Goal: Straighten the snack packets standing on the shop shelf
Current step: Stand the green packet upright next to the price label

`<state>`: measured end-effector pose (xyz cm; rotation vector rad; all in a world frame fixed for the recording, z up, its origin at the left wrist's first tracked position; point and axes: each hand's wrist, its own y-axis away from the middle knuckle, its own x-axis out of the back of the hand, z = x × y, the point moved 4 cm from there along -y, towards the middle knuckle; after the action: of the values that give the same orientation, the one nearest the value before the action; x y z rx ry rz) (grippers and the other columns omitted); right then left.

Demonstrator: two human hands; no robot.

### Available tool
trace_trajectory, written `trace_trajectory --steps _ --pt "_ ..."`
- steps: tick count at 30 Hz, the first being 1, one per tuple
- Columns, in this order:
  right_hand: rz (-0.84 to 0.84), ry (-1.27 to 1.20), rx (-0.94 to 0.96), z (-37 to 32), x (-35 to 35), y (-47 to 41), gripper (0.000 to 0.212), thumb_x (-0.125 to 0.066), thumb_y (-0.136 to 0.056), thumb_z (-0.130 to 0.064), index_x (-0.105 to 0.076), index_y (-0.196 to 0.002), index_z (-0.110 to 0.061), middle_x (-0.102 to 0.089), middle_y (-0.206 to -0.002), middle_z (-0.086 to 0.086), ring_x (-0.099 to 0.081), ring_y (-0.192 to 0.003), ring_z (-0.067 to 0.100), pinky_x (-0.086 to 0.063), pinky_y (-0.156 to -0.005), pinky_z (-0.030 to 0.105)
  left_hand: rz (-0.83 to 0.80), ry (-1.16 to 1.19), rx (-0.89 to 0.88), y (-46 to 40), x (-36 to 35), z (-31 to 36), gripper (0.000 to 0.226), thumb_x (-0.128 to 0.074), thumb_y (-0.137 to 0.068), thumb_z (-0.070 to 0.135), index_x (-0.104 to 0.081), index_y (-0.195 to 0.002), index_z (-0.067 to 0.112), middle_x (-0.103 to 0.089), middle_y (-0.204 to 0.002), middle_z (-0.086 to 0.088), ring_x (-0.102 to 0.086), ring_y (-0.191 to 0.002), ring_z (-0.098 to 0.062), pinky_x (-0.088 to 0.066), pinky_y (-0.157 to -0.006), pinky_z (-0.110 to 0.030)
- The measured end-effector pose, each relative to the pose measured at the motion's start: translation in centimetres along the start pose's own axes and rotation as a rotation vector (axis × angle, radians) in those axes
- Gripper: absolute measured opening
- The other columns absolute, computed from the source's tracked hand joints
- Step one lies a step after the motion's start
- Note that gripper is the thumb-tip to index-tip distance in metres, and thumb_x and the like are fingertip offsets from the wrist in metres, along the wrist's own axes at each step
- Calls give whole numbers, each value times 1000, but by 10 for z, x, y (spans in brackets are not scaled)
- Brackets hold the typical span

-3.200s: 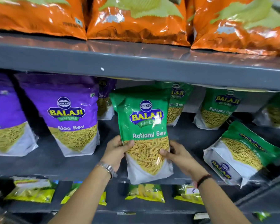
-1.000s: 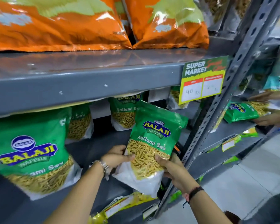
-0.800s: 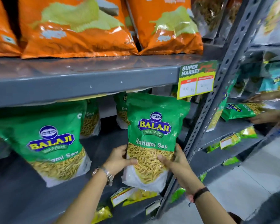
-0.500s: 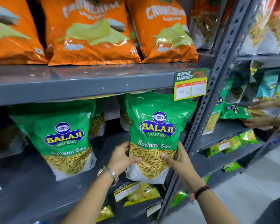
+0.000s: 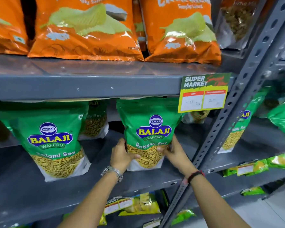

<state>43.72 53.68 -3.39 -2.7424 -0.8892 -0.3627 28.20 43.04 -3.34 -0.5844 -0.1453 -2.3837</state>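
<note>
A green Ratlami Sev packet [image 5: 148, 127] stands upright on the grey middle shelf [image 5: 138, 180], near its right end. My left hand [image 5: 122, 156] grips its lower left side and my right hand [image 5: 173, 153] grips its lower right side, thumbs across the clear window. To the left a second green Ratlami Sev packet [image 5: 53, 139] stands upright, leaning slightly. More green packets [image 5: 95, 122] stand further back on the shelf.
Orange crisp bags [image 5: 89, 28] fill the shelf above. A price tag [image 5: 202, 94] hangs from that shelf's edge, just right of the held packet. A perforated grey upright [image 5: 234, 102] bounds the bay on the right. Yellow-green packets [image 5: 135, 204] lie on the shelf below.
The held packet has gone from tilted and lifted to upright with its base on the shelf. Both hands have slid a little further back with it. The view has tipped upward.
</note>
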Motion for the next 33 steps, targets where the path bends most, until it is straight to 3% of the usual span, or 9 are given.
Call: trace_trajectory --steps 5,8,11,14,17,20,22,25,33 --pt "-65 -68 -68 37 0 -11 79 -77 -50 -57 -39 -116 -37 -51 -120 -17 -52 -110 -4 -46 -96 24 15 50 60 -8 -27 -22 53 -79 -58 9 -47 -100 5 -63 -107 -23 -58 -101 -35 -41 -71 -33" --pt "-129 23 -145 60 -1 -6 85 -78 -63 -25 -23 -126 -40 -46 -130 -10 -43 -126 15 -38 -107 42 -95 16 81 -6 -34 -46 60 -75 -53 23 -43 -102 13 -61 -111 -16 -57 -105 -33 -46 -78 -37" --pt "-182 175 -211 81 -8 -2 98 -77 -66 -10 -11 -137 -20 -37 -142 8 -34 -132 22 -30 -100 24 -207 -100 97 -4 -36 -63 87 -69 -40 39 -43 -117 8 -58 -119 -12 -54 -110 -29 -43 -75 -30" --pt "-147 244 -225 91 -15 1 84 -72 -70 -7 -19 -135 -13 -41 -141 9 -39 -129 25 -32 -87 20 -236 -129 102 -4 -44 -74 99 -54 -32 56 -46 -117 7 -59 -120 -13 -53 -113 -28 -42 -79 -30" --pt "-70 236 -223 96 -9 3 76 -71 -71 -6 -26 -132 -14 -46 -135 8 -42 -126 23 -31 -85 20 -202 -159 112 -5 -51 -76 88 -58 -44 50 -45 -121 10 -54 -130 -13 -46 -121 -32 -35 -104 -44" --pt "-50 241 -236 99 -3 5 75 -69 -74 -9 -24 -134 -16 -45 -137 8 -40 -126 23 -31 -88 23 -205 -187 107 -1 -59 -71 80 -53 -58 44 -38 -129 10 -42 -141 -11 -33 -131 -30 -18 -114 -40" --pt "-43 252 -249 100 -2 7 75 -68 -76 -11 -22 -135 -16 -43 -140 9 -39 -128 24 -31 -88 24 -193 -237 67 0 -65 -74 75 -55 -70 44 -30 -133 10 -33 -147 -11 -26 -136 -26 -7 -116 -37" --pt "-50 237 -265 102 -3 8 79 -68 -76 -11 -18 -137 -17 -41 -141 7 -39 -129 24 -31 -92 25 -157 -295 23 3 -67 -78 68 -59 -80 34 -26 -135 12 -28 -149 -9 -20 -138 -25 -6 -116 -37" --pt "13 244 -291 107 -4 8 75 -65 -78 -10 -19 -137 -17 -40 -143 8 -39 -129 26 -34 -99 31 -41 -317 -46 1 -67 -80 56 -62 -78 31 -41 -127 15 -45 -141 -7 -35 -131 -23 -7 -118 -37"
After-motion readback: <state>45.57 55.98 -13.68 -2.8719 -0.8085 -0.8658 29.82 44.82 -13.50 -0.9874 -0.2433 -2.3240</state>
